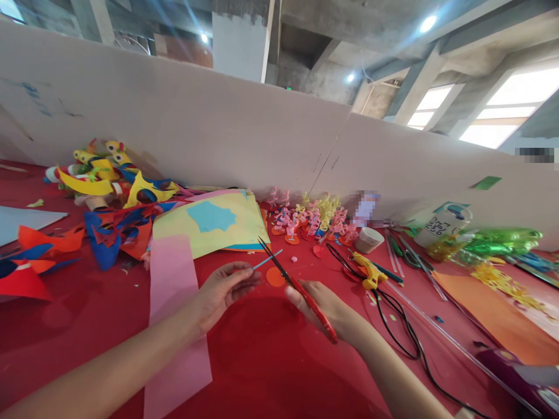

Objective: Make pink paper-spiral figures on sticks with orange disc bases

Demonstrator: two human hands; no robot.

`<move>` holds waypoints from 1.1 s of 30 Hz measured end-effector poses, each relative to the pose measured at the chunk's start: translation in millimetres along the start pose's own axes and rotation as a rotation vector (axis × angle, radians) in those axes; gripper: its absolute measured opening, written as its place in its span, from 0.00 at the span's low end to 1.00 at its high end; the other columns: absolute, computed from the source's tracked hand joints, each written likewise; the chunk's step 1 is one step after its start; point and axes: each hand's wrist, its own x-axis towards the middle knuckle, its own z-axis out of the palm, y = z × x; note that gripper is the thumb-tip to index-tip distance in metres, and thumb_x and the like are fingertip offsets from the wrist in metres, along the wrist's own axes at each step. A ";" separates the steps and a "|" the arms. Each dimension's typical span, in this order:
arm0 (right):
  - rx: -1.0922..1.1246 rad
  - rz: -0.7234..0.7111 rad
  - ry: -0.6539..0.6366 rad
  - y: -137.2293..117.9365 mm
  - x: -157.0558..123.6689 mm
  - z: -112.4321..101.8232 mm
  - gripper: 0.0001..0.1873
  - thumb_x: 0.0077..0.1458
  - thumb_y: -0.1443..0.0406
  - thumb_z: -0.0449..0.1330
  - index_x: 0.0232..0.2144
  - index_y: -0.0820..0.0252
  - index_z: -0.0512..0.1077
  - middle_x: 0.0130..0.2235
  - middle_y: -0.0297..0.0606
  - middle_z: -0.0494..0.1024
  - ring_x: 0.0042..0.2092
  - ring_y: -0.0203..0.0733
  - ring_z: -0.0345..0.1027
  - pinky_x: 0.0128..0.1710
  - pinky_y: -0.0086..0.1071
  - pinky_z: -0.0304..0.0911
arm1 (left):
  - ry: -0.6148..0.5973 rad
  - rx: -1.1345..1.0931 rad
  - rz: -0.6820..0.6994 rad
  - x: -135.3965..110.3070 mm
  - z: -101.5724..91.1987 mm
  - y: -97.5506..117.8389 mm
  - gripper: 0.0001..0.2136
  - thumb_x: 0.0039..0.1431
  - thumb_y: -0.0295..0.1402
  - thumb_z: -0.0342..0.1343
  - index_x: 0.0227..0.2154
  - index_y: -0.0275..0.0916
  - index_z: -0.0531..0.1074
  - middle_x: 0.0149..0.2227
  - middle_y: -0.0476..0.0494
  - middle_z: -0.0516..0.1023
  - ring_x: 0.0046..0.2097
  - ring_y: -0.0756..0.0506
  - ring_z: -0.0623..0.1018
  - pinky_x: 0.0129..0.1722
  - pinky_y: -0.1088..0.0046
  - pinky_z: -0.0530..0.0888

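Between the thumb and fingers of my left hand (229, 286) is a thin light-blue paper strip (268, 259), its free end pointing up and right. My right hand (321, 305) grips red-handled scissors (312, 302), whose dark blades are parted and reach up and left around the strip. Whether the blades touch it, I cannot tell. On the red table just below the blades lies an orange paper disc (275, 277). A long pink paper sheet (174, 302) stretches under my left forearm. Behind my hands stand several small pink and yellow curled-paper figures (301, 221) on round bases.
A yellow glue gun (370, 272) with a black cable lies right of my right hand. Stacked coloured paper (209, 224) sits behind my left hand. Paper crafts (105, 186) crowd the left. A paper cup (369, 240), green-handled scissors (414, 259) and orange paper (493, 308) are at right.
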 end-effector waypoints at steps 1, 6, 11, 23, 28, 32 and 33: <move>-0.008 -0.001 -0.003 -0.1 -0.1 -0.1 0.25 0.57 0.47 0.41 0.21 0.58 0.57 0.21 0.31 0.62 0.22 0.35 0.53 0.21 0.27 0.45 | 0.003 -0.001 -0.001 0.1 0.0 -0.1 0.07 0.44 0.28 0.64 0.27 0.37 0.72 0.27 0.48 0.81 0.33 0.49 0.80 0.35 0.77 0.74; -0.013 -0.017 -0.028 -1.0 -1.2 0.0 0.24 0.58 0.48 0.39 0.22 0.58 0.58 0.22 0.33 0.63 0.23 0.35 0.55 0.21 0.27 0.45 | -0.013 -0.023 -0.033 -3.0 4.1 2.1 0.06 0.44 0.27 0.64 0.26 0.37 0.72 0.28 0.47 0.82 0.32 0.49 0.80 0.34 0.78 0.74; 0.003 -0.038 -0.015 2.0 0.3 2.1 0.25 0.58 0.48 0.40 0.22 0.58 0.60 0.22 0.34 0.64 0.24 0.36 0.56 0.21 0.27 0.46 | -0.040 -0.011 -0.074 -4.6 4.6 3.0 0.06 0.45 0.27 0.64 0.27 0.37 0.73 0.28 0.46 0.82 0.32 0.49 0.80 0.36 0.76 0.75; -0.004 -0.021 -0.030 5.1 1.8 1.1 0.26 0.55 0.44 0.39 0.20 0.57 0.54 0.20 0.31 0.59 0.22 0.34 0.52 0.21 0.27 0.45 | -0.115 0.075 -0.089 -2.7 0.9 3.1 0.05 0.44 0.30 0.64 0.26 0.37 0.74 0.26 0.45 0.81 0.33 0.47 0.80 0.38 0.73 0.74; 0.024 -0.052 -0.012 8.8 3.0 1.8 0.27 0.56 0.44 0.38 0.19 0.58 0.52 0.20 0.29 0.55 0.21 0.32 0.48 0.21 0.27 0.43 | -0.159 0.122 -0.105 -0.5 -2.1 2.3 0.08 0.45 0.33 0.64 0.28 0.37 0.72 0.27 0.45 0.81 0.32 0.47 0.80 0.38 0.72 0.73; 0.010 -0.048 -0.039 8.4 4.0 1.6 0.28 0.55 0.43 0.38 0.17 0.58 0.50 0.19 0.29 0.51 0.21 0.31 0.44 0.19 0.27 0.40 | -0.189 0.127 -0.126 0.8 -3.9 -0.6 0.12 0.43 0.34 0.65 0.29 0.39 0.69 0.25 0.45 0.81 0.31 0.47 0.80 0.36 0.72 0.72; 0.005 -0.045 -0.030 8.3 4.8 1.4 0.29 0.55 0.43 0.38 0.17 0.58 0.51 0.19 0.29 0.51 0.21 0.31 0.43 0.19 0.27 0.40 | -0.197 0.129 -0.131 1.2 -4.5 -1.6 0.13 0.42 0.35 0.65 0.29 0.39 0.69 0.25 0.45 0.81 0.31 0.47 0.80 0.36 0.73 0.72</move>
